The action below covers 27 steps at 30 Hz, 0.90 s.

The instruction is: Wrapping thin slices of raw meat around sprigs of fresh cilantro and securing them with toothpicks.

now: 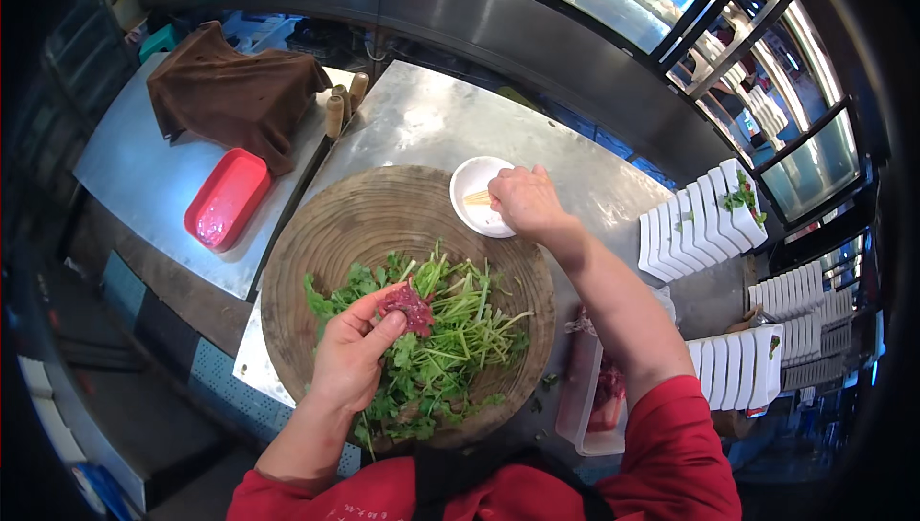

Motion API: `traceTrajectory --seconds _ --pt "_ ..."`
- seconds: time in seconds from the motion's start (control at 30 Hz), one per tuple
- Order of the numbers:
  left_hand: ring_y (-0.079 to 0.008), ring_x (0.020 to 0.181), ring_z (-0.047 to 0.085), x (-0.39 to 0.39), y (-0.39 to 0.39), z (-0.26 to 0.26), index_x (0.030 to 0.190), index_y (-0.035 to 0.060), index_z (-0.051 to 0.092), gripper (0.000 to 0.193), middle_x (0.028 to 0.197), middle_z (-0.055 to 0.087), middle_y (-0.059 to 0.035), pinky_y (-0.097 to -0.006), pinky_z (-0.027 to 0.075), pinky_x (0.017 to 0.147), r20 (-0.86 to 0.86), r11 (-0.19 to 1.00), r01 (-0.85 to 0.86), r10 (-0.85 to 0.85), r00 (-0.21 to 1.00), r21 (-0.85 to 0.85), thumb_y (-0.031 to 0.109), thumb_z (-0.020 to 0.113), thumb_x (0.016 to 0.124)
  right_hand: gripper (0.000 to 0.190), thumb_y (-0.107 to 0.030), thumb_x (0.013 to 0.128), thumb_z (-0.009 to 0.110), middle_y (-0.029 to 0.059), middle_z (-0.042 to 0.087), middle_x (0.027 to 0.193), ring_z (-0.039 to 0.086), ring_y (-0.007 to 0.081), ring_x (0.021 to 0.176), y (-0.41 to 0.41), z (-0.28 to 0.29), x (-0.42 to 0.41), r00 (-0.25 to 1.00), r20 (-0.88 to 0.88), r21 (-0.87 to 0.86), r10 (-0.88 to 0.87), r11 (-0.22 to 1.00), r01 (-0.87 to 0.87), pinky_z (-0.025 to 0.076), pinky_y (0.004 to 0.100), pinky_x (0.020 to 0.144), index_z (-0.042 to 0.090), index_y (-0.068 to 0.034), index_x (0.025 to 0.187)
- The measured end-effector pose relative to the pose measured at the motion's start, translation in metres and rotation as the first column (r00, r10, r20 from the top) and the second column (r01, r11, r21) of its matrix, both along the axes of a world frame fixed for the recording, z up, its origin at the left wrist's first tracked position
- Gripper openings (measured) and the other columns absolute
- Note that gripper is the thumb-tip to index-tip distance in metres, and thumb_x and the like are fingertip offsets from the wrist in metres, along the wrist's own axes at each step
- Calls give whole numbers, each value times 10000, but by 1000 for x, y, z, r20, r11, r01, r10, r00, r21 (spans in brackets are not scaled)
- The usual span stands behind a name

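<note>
My left hand (352,352) pinches a folded piece of raw red meat (407,309) between thumb and fingers, above a heap of cilantro (460,334). The cilantro lies on a round wooden chopping block (345,212). Over a small white bowl (468,176) at the block's far right edge is my right hand (528,201), its fingers closed on thin wooden toothpicks (477,198). The toothpicks' far ends reach into the bowl. A clear plastic tub (568,406) holding red meat (609,384) stands right of the block, partly under my right arm.
A red plastic tray (228,197) and a brown cloth (230,89) lie on the left metal table (129,154). Wooden cylinders (335,115) stand near the table gap. Stacked white dishes (690,226), some bearing greens, are at the right, with more white stacks (733,370) nearer me.
</note>
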State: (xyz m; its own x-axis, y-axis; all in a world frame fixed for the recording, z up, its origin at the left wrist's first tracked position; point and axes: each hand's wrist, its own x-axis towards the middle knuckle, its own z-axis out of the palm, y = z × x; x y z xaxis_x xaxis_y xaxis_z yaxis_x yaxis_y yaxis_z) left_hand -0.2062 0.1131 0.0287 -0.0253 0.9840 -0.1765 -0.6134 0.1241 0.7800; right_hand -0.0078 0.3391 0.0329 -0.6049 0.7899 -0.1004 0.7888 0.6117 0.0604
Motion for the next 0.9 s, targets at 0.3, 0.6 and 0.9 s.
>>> traceTrajectory --seconds 0.3,0.6,0.9 --pt "-178 820 606 -8 16 11 1169 -34 529 273 929 629 -99 -286 484 730 170 992 118 -108 980 -52 64 515 914 135 -156 809 529 137 631 861 591 279 844 5 -7 10 995 42 -7 94 996 -94 417 409 741 615 -52 803" --pt "-164 780 592 -5 30 0 1196 -24 517 298 968 621 -95 -296 494 673 -51 990 -26 33 998 138 21 525 901 118 -48 803 619 84 601 738 551 127 664 -105 69 3 607 -729 -427 -317 904 -40 437 271 590 628 4 909" --pt "-233 885 626 34 7 36 1051 18 619 308 906 648 -132 -311 481 798 -642 737 1 588 492 676 -74 620 757 75 -38 765 636 75 530 647 522 137 570 -187 91 18 544 -836 -187 -78 971 -148 408 273 520 638 8 824"
